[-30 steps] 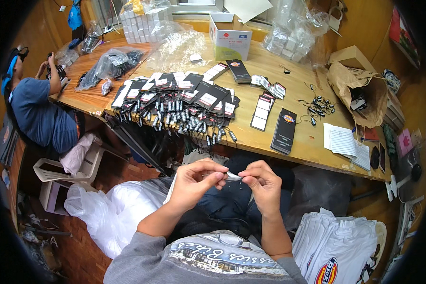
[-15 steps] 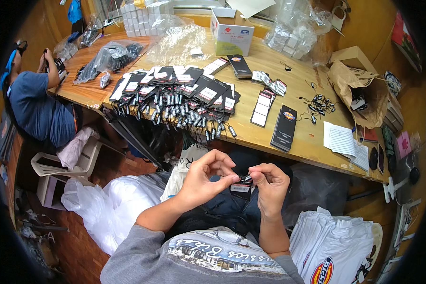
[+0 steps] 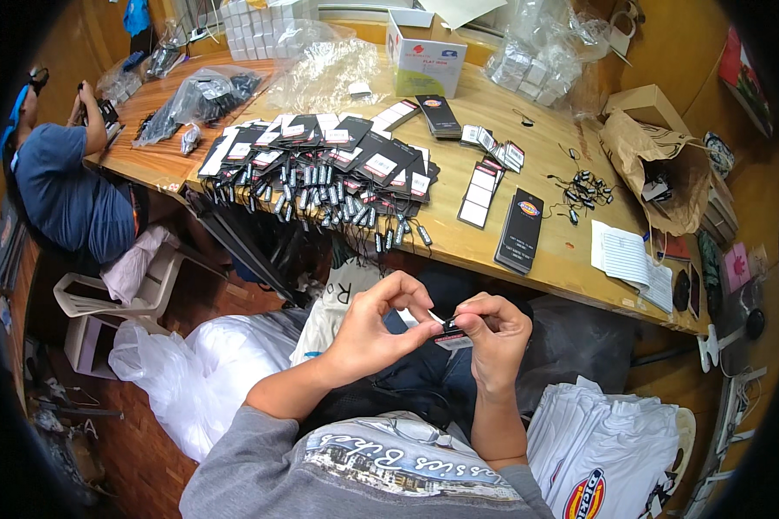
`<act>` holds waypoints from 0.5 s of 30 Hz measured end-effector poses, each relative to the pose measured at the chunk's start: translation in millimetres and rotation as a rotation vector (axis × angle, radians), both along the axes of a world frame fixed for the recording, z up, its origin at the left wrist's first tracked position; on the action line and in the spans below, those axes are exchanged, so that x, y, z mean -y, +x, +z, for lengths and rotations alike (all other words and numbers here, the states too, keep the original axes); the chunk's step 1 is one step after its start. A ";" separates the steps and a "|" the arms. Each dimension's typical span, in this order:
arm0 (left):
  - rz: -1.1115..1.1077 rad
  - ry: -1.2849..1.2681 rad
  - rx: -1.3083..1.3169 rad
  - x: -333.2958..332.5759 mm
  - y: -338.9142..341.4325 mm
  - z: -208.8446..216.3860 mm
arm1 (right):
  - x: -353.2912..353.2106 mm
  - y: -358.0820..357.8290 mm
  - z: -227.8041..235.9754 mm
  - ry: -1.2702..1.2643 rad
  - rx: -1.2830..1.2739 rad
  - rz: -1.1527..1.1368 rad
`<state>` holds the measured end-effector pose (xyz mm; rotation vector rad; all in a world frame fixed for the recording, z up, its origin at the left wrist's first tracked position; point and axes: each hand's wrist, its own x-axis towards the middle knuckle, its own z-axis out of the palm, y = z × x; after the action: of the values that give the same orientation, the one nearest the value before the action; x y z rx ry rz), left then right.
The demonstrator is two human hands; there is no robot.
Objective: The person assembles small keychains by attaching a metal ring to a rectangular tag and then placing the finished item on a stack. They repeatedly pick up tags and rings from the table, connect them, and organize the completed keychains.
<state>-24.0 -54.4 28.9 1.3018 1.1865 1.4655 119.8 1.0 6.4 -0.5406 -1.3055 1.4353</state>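
Over my lap, my left hand (image 3: 384,318) pinches the edge of a black-and-white hang tag (image 3: 454,341) between thumb and forefinger, its other fingers curled. Opposite it, my right hand (image 3: 493,336) closes thumb and forefinger at the tag's top, where a small black cord piece shows; the fingertips hide most of it. Ahead on the table lies a heap of black hang tags (image 3: 379,164), their corded seals (image 3: 320,203) hanging over the front edge. To the right sit a stack of black tags (image 3: 519,232), a tag with white panels (image 3: 479,197) and loose corded seals (image 3: 585,190).
A carton (image 3: 426,54), clear plastic bags (image 3: 320,73), a brown paper bag (image 3: 645,160) and paper sheets (image 3: 619,255) stand or lie on the table (image 3: 545,147). Folded white shirts (image 3: 610,450) are at my right, a white plastic bundle (image 3: 216,372) at my left. Another person (image 3: 74,190) sits far left.
The tag between my hands has tilted up and its printed face now slants under my fingertips. Both hands stay nearly in place, still pinching.
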 end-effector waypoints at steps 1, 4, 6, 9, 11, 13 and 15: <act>-0.001 0.001 -0.014 0.0 -0.3 -0.6 | 0.6 0.4 1.0 0.017 0.029 -0.014; 0.025 0.035 -0.170 -0.4 -1.7 -3.9 | 0.6 -0.2 6.0 0.304 0.221 -0.123; 0.025 0.085 -0.198 -1.8 -1.5 -4.2 | -1.0 -0.8 5.8 0.327 0.227 -0.119; -0.050 0.048 -0.111 -3.1 -2.9 -4.8 | 0.0 -2.4 6.0 0.298 0.201 -0.072; -0.100 0.035 0.012 -4.6 -3.6 -7.0 | 0.7 -3.2 5.5 0.246 0.168 -0.033; -0.119 0.081 0.153 -6.0 -2.2 -11.3 | 3.0 -3.2 5.6 0.190 0.126 0.005; -0.128 0.153 0.150 -7.5 -1.6 -16.4 | 6.6 -3.5 7.7 0.197 0.113 0.012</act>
<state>-25.6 -46.9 12.6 1.3189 0.8924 1.5540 116.3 -5.6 14.1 -0.4878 -1.5234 1.2837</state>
